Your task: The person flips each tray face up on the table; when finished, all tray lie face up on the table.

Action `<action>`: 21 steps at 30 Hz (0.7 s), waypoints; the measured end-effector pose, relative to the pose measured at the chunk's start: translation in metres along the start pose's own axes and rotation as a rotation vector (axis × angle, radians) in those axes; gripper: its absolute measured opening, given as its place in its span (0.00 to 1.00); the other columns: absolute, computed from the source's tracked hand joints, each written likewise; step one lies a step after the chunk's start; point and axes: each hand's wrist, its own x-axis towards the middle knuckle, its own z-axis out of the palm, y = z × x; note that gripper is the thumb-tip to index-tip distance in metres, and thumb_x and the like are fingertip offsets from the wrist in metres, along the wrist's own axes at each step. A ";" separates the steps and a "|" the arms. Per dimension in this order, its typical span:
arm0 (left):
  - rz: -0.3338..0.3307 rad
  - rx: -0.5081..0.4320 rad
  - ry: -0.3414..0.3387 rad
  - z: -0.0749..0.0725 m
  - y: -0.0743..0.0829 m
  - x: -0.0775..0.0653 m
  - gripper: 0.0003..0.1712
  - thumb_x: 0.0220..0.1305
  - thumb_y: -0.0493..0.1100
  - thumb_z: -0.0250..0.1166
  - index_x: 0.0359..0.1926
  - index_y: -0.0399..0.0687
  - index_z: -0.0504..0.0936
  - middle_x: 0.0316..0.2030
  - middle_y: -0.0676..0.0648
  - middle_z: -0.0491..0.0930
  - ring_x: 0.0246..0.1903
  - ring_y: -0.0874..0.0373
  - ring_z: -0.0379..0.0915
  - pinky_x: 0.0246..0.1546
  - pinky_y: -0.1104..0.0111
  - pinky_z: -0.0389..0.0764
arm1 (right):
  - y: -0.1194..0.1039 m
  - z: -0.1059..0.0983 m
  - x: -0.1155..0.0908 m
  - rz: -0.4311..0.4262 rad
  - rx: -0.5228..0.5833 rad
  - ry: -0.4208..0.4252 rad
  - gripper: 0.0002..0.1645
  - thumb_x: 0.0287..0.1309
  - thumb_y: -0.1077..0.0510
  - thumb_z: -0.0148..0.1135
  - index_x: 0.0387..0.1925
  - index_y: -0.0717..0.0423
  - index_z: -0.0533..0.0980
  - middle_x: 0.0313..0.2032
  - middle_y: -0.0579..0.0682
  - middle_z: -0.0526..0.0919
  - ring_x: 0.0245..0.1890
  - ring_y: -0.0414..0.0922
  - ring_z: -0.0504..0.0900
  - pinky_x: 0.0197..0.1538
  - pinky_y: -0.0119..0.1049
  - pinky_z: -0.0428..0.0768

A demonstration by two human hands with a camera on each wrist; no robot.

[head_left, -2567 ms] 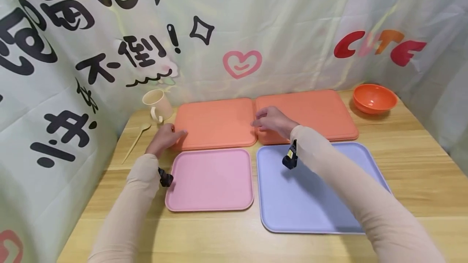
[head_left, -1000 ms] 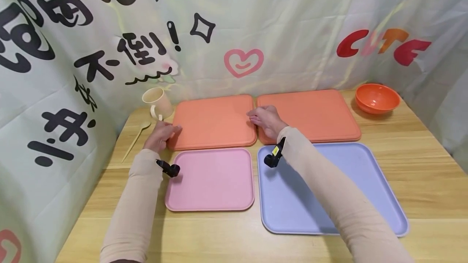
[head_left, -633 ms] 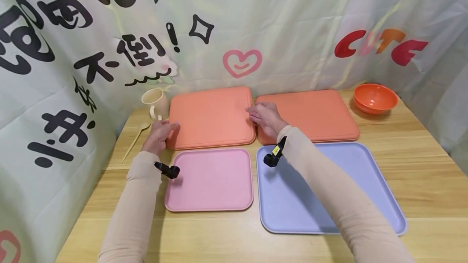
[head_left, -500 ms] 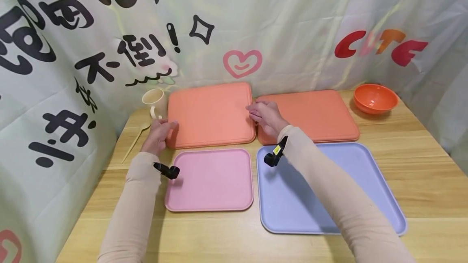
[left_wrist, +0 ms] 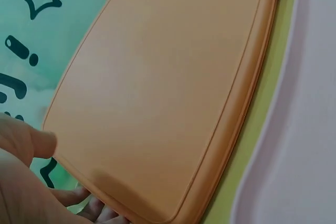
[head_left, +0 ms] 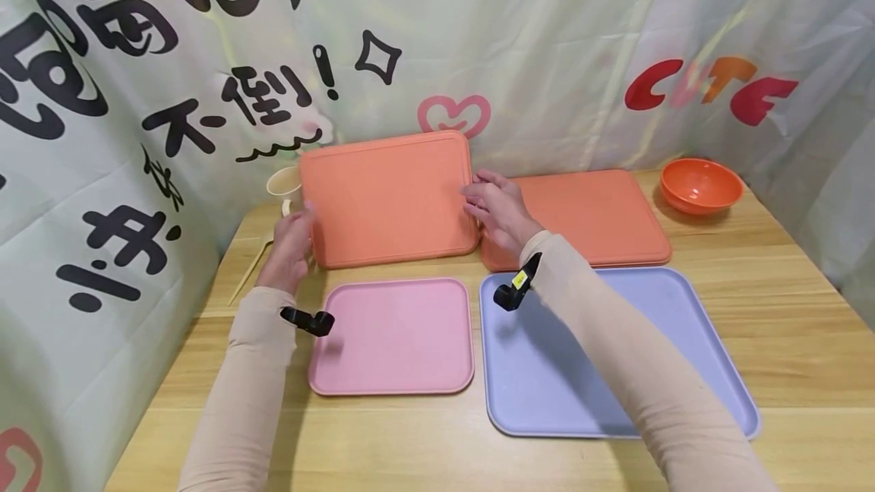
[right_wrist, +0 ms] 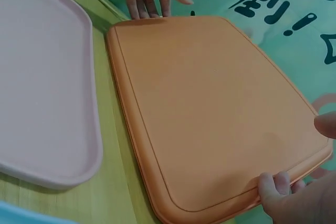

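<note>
The left orange tray (head_left: 386, 200), flat with rounded corners and a thin line inside its edge, is tilted, its far edge raised against the curtain. My left hand (head_left: 285, 249) holds its left edge, fingers along the side. At the opposite edge my right hand (head_left: 502, 211) grips the side; the right wrist view shows fingertips (right_wrist: 268, 184) at the rim and the thumb near the raised corner. The second orange tray (head_left: 588, 215) lies flat beside it, partly under my right wrist. A cream mug (head_left: 283, 182) stands behind my left hand, partly hidden by the raised tray.
Closer to me, a pink tray (head_left: 396, 336) and a larger blue tray (head_left: 601, 355) lie side by side on the wooden table (head_left: 383, 446). A cream spoon (head_left: 249, 272) rests at the left. An orange bowl (head_left: 700, 187) sits at the back right, before the printed curtain (head_left: 547, 59).
The left orange tray lay flat earlier; its far edge has risen until it overlaps the pink heart on the curtain. Both hands have come up slightly with it, and the mug is more covered.
</note>
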 end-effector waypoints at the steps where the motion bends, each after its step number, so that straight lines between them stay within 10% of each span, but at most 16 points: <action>1: -0.002 -0.035 0.005 0.001 0.001 0.000 0.33 0.77 0.59 0.49 0.72 0.43 0.64 0.59 0.47 0.67 0.54 0.56 0.65 0.63 0.64 0.66 | 0.000 0.001 -0.001 -0.007 -0.008 -0.005 0.45 0.62 0.67 0.63 0.77 0.56 0.57 0.73 0.51 0.62 0.68 0.50 0.69 0.68 0.41 0.72; 14: 0.008 -0.238 0.021 -0.002 0.008 -0.009 0.31 0.76 0.67 0.42 0.54 0.47 0.74 0.45 0.51 0.72 0.45 0.61 0.68 0.57 0.68 0.67 | -0.003 0.006 -0.009 -0.054 -0.017 -0.039 0.40 0.62 0.63 0.67 0.73 0.57 0.62 0.64 0.54 0.71 0.59 0.51 0.73 0.67 0.41 0.73; 21: 0.000 -0.260 0.017 -0.007 0.012 -0.016 0.45 0.72 0.74 0.36 0.65 0.42 0.67 0.50 0.50 0.69 0.48 0.59 0.68 0.62 0.68 0.67 | -0.006 0.008 -0.018 -0.072 -0.007 -0.036 0.40 0.62 0.54 0.71 0.71 0.55 0.64 0.61 0.52 0.72 0.55 0.51 0.72 0.67 0.42 0.72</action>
